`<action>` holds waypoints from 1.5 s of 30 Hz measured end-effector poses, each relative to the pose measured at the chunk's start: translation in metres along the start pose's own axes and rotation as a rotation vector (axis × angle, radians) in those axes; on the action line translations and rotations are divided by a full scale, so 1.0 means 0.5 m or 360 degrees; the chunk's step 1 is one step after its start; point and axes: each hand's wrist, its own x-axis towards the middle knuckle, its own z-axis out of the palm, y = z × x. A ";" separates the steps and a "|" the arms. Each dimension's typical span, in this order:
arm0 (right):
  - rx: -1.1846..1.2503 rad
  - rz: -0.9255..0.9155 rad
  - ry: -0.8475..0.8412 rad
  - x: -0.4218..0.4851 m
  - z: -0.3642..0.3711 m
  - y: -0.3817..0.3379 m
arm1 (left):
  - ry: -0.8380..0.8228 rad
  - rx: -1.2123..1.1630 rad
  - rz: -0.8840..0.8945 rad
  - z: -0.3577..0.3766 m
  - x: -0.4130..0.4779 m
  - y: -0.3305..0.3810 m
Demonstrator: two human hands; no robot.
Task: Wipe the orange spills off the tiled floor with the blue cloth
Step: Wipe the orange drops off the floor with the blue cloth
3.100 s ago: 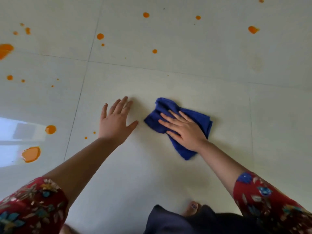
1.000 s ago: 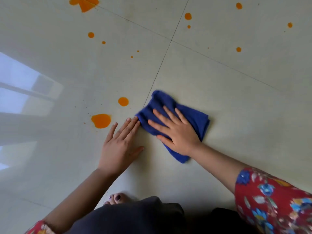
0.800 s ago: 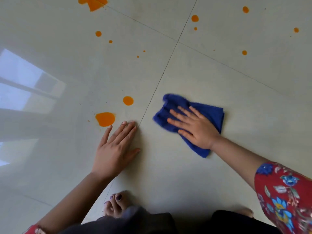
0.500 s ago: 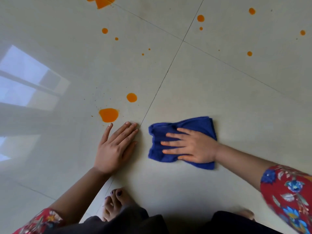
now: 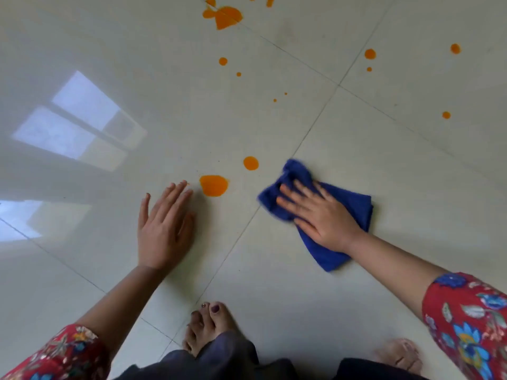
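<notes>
crumpled blue cloth (image 5: 348, 207) on floor, orange spills (image 5: 213, 185) just left

My right hand (image 5: 323, 218) swung the folded blue terry cloth (image 5: 348, 204) from lying crosswise beside my left hand to slanting up, so that its bunched front corner ended near the small round orange spot (image 5: 251, 163). My left hand (image 5: 164, 229) slid away from the thin grey grout line (image 5: 238, 237), which left the larger orange puddle (image 5: 214, 185) just right of its fingertips.
</notes>
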 end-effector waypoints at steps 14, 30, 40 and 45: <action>-0.0029 -0.0507 0.0003 0.083 0.029 -0.133 | 0.0151 -0.0047 -0.0971 -0.006 0.043 -0.102; -0.0103 -0.0472 0.0026 0.203 0.048 -0.220 | 0.0139 -0.0077 -0.0954 -0.008 0.052 -0.098; -0.0113 0.0407 0.0243 0.347 0.031 -0.201 | 0.0131 -0.0101 -0.0936 -0.008 0.050 -0.102; -0.0064 -0.0520 0.0066 0.356 0.060 -0.256 | 0.0133 -0.0111 -0.0935 -0.004 0.051 -0.104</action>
